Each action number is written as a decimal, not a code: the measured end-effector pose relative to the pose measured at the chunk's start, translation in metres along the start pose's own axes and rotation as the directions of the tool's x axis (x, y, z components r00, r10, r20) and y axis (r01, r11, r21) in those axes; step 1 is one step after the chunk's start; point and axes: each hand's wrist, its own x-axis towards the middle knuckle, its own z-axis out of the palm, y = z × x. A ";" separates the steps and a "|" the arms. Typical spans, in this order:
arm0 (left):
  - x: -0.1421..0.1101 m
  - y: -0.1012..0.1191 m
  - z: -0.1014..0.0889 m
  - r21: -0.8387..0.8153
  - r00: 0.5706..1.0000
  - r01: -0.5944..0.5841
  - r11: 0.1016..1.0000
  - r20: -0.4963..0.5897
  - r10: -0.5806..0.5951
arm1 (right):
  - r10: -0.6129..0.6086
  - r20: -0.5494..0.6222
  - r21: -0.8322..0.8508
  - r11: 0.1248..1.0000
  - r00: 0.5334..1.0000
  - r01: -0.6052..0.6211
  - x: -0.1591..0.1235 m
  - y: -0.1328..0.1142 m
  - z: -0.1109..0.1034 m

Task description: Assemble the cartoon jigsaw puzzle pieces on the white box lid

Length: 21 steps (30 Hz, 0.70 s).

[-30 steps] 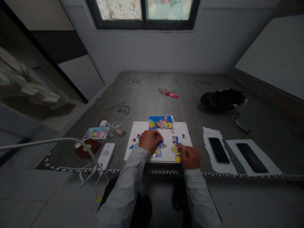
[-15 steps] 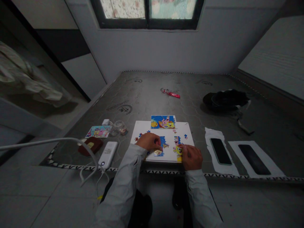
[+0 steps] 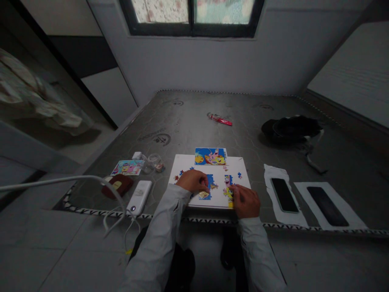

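A white puzzle board [image 3: 185,162] lies on the grey mattress near its front edge. On it are a joined blue and yellow puzzle cluster [image 3: 206,188], a second cluster [image 3: 227,186] and several loose pieces. My left hand [image 3: 192,181] rests on the board with its fingertips pressing the left cluster. My right hand [image 3: 246,201] lies on the board's front right corner, fingers touching the right cluster. A colourful reference picture [image 3: 210,156] sits at the board's far edge.
Two dark phones [image 3: 283,194] [image 3: 327,200] lie on white paper to the right. A power bank [image 3: 139,197], a maroon pouch [image 3: 118,185], a picture card [image 3: 128,167] and a white cable [image 3: 60,180] are at left. A red wrapper [image 3: 220,119] and black cap [image 3: 290,129] lie farther back.
My left hand slid leftward and nearer on the board, uncovering more of the left cluster. The view shifted slightly. My right hand stayed at the front right corner.
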 end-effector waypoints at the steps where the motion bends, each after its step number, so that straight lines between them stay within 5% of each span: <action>1: 0.000 0.000 0.000 0.000 1.000 0.002 1.000 -0.001 -0.002 | 0.000 -0.003 0.001 1.000 1.000 0.000 0.000 0.000 0.000; 21: 0.003 -0.009 0.005 -0.038 0.999 -0.045 0.998 -0.022 0.044 | 0.001 0.005 0.001 1.000 1.000 -0.001 0.002 -0.003 -0.003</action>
